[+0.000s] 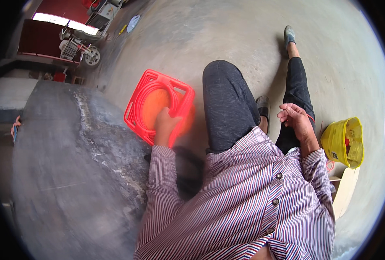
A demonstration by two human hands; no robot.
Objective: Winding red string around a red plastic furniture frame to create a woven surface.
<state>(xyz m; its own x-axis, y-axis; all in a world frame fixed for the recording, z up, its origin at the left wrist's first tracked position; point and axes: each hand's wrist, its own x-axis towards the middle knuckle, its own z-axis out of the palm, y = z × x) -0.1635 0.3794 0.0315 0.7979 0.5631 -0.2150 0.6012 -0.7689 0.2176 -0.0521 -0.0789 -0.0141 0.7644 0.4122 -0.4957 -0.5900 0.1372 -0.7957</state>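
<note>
A bare grey-brown floor [240,41] fills most of the frame, curving away at the rim. A dark grey slab [58,143] with a rough, pale, crumbling streak takes up the lower left. At the lower centre is the person's striped button-front shirt [227,199], its sleeves reaching forward on either side, and above it dark trousers [231,104], one knee bent near the middle and the other leg stretched toward the upper right. A wheeled vehicle [82,50] with a pale basket stands at the upper left. Left of centre is a red square frame [187,102] with rounded corners and several curved red bands inside it; a blurred orange disc [155,104] shows within these bands and past the frame's right side. A yellow bucket [335,141] is at the right, with a pale board [347,190] just below it. The left hand [166,123], also blurred, reaches over the lower part of the frame onto the disc; its fingertips are hidden, so how tightly it is closed, and on which piece, cannot be told. The right hand [294,117], right of centre, is half open with fingers loosely curled, nothing visible in its grasp. A thin red cord [311,118] shows beside its wrist.
</note>
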